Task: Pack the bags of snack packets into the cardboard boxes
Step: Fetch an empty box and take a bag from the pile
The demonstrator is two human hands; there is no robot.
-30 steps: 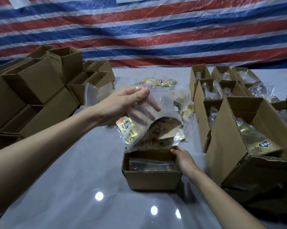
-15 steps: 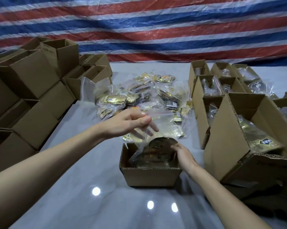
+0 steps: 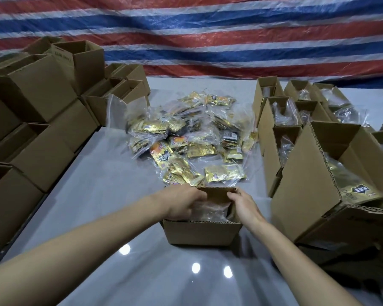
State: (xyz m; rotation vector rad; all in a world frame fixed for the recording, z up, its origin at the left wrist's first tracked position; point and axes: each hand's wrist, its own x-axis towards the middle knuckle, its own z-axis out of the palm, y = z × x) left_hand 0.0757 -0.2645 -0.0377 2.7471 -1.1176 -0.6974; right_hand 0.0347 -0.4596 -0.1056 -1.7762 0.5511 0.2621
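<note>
A small open cardboard box [image 3: 201, 232] stands on the grey table in front of me. A clear bag of gold snack packets [image 3: 210, 212] lies inside it. My left hand [image 3: 182, 205] reaches into the box from the left and presses down on the bag, fingers curled over it. My right hand [image 3: 243, 205] rests on the right inner side of the box, fingers bent at the wall; whether it grips the bag is hidden. Behind the box lies a heap of clear bags with gold packets [image 3: 190, 140].
Stacked open cardboard boxes [image 3: 38, 111] line the left side. On the right stand filled boxes [image 3: 281, 133] and a large tilted box [image 3: 314, 184] with gold packets inside. A striped tarpaulin [image 3: 208, 36] hangs behind. The glossy table [image 3: 111, 195] shows lamp reflections near me.
My left hand has brought the bag down from above into the box and now presses it in. My right hand slid from the box rim to its inner right side.
</note>
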